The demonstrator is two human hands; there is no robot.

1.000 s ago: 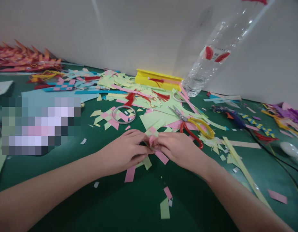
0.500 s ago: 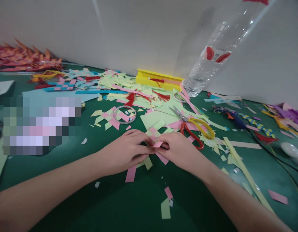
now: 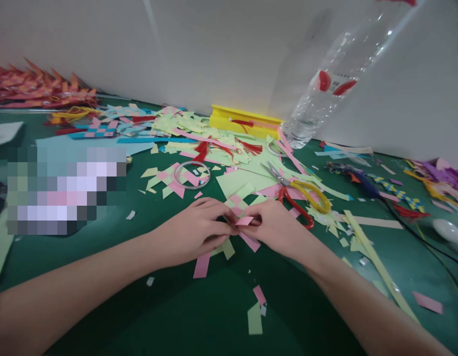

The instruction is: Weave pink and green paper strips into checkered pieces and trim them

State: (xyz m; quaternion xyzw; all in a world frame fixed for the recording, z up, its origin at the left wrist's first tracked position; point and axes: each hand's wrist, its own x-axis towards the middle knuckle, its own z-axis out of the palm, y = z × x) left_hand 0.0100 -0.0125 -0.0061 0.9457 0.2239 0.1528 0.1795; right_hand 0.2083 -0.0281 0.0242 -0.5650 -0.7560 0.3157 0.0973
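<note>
Near the middle of the green table, my left hand [image 3: 203,227] and my right hand [image 3: 279,227] meet over a woven piece of pink and pale green paper strips [image 3: 237,201]. A short pink paper strip [image 3: 244,221] stands up between my right thumb and fingers. My left fingers are pinched on the edge of the weave beside it, their tips partly hidden. Loose strip ends stick out below both hands. Just beyond my right hand lies a pair of scissors [image 3: 288,185] with one red and one yellow handle, its blades slightly apart.
A roll of clear tape [image 3: 192,175] lies on another woven piece. Paper scraps [image 3: 184,123] and red tassels [image 3: 202,149] spread behind. A yellow folded paper tray [image 3: 217,118] and a tilted plastic bottle [image 3: 310,109] stand by the wall. At right is a dark blue corded tool [image 3: 366,183].
The pink strip in my right fingers has tilted slightly. Both hands stay at nearly the same spot, and the view has shifted a little.
</note>
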